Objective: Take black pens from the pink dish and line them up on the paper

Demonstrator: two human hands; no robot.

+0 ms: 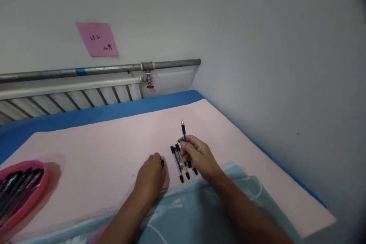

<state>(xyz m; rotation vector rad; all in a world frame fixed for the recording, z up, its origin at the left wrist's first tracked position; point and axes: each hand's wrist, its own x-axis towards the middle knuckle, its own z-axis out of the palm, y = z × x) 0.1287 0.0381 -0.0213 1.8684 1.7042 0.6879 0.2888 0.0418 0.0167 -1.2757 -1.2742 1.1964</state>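
Pinched in my right hand [197, 156] is an uncapped pen [183, 127], held upright with its silver tip pointing away from me and a black grip below it. Under and beside that hand, several black-capped clear pens [178, 162] lie side by side on the pink sheet. To their left, my left hand [151, 173] is closed, resting on the sheet. A small black piece that looks like a pen cap [162, 163] pokes out at its fingers; the rest of it is hidden.
A pink basket [42, 190] filled with dark pens stands at the left edge. The pink sheet [100, 152] covers a blue surface. A blue patterned cloth [183, 217] lies at the front. Behind are a radiator [71, 99] and pipe [114, 69]; a wall rises on the right.
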